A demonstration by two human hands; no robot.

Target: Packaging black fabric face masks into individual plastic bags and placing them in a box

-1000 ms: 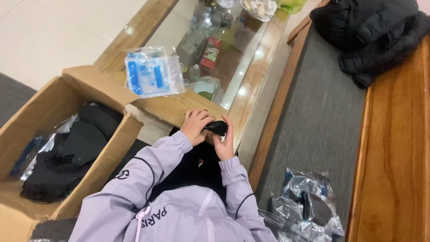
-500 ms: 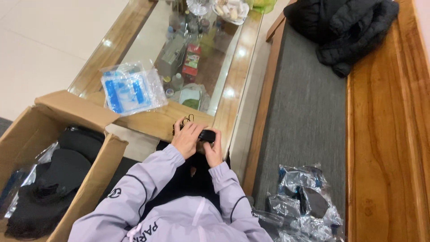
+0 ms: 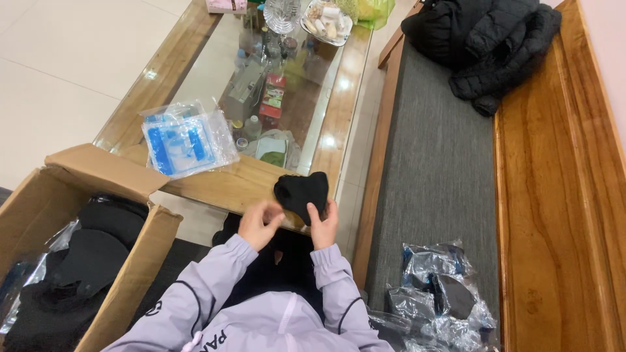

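A small black fabric piece (image 3: 302, 191) is held up over the near edge of the wooden coffee table (image 3: 222, 186). My right hand (image 3: 323, 225) grips its lower right edge. My left hand (image 3: 259, 224) is just to its left with fingers curled, touching or nearly touching its lower left corner. Both arms wear pale lilac sleeves.
An open cardboard box (image 3: 140, 254) with black items stands at the left. A clear bag with blue packs (image 3: 186, 139) lies on the table. A glass tabletop (image 3: 215, 68) shows clutter below. Plastic-wrapped black pieces (image 3: 433, 296) and a black jacket (image 3: 492, 42) lie on the grey bench (image 3: 437, 156).
The black piece has opened out from a small bundle between both hands into a wider shape held higher. My left hand has slipped down to its corner. The camera view has shifted.
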